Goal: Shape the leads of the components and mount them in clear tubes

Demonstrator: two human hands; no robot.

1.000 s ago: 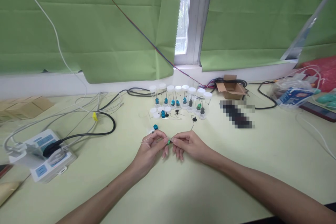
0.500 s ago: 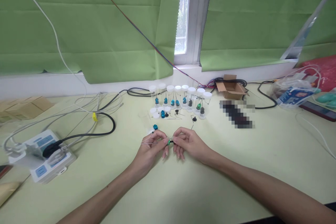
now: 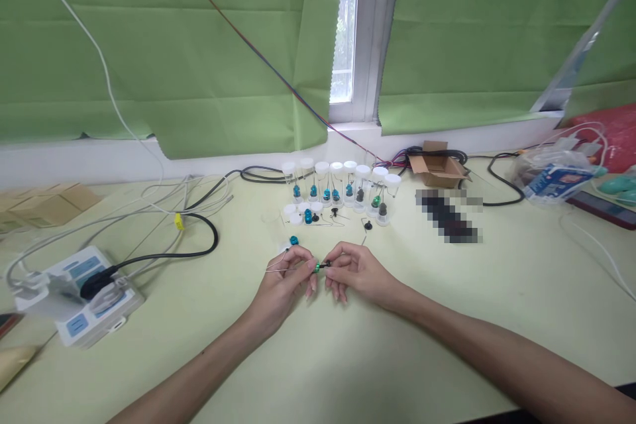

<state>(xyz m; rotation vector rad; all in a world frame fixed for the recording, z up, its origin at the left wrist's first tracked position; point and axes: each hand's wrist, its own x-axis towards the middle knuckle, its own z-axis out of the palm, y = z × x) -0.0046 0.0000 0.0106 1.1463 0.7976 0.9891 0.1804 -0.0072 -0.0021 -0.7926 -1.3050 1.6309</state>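
Observation:
Close to the middle of the table, my left hand (image 3: 287, 278) pinches a small green metal piece (image 3: 317, 267). Thin metal rods (image 3: 276, 270) stick out leftward from the same hand. Facing it, my right hand (image 3: 355, 271) has thumb and forefinger at a small black part (image 3: 326, 264), which meets the green piece end to end; whether they are joined I cannot tell. Just behind my left hand lies a teal knob-like piece (image 3: 294, 240). Beyond both hands are white caps (image 3: 296, 218), another teal piece (image 3: 308, 215) and a black flanged piece (image 3: 368, 225).
A row of clear tubes with white lids (image 3: 336, 167) holds blue, green and dark pieces. An opened cardboard box (image 3: 437, 172) stands at the back right. At left are a white power strip (image 3: 87, 328) and tangled cables (image 3: 209, 228). A plastic bag (image 3: 556, 175) sits far right.
My right thumb and forefinger have parted and shifted slightly, so more of the black part shows. The green piece is also more visible and has moved slightly left with my left fingers.

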